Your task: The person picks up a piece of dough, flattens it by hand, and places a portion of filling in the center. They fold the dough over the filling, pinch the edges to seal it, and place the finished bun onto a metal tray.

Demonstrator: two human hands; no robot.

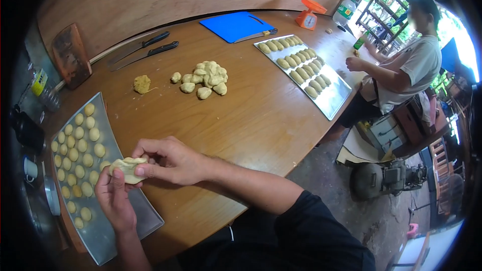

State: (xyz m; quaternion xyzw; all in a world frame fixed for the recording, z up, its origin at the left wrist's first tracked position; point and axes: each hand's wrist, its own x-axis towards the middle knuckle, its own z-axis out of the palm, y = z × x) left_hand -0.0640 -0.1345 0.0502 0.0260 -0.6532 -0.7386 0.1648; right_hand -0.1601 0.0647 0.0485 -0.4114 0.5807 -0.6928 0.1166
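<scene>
A flattened piece of dough (128, 169) is held between both hands above the near edge of a metal tray. My left hand (116, 195) grips its left side, thumb on top. My right hand (173, 163) pinches its right edge between thumb and fingers. Beneath and beyond them, the left tray (145, 216) carries rows of small round dough balls (88, 160). Farther up the table lies a heap of dough pieces (210, 76), several of them loose at its side. A small crumbly yellow-brown mound (142, 84) sits to the left of that heap.
Two black-handled knives (163, 47), a blue cutting board (233, 26) and an orange scale (308, 18) line the back. Another tray (329, 103) holds oval dough pieces. A co-worker (401, 65) is at the table's right end. Bottles (45, 90) stand at far left.
</scene>
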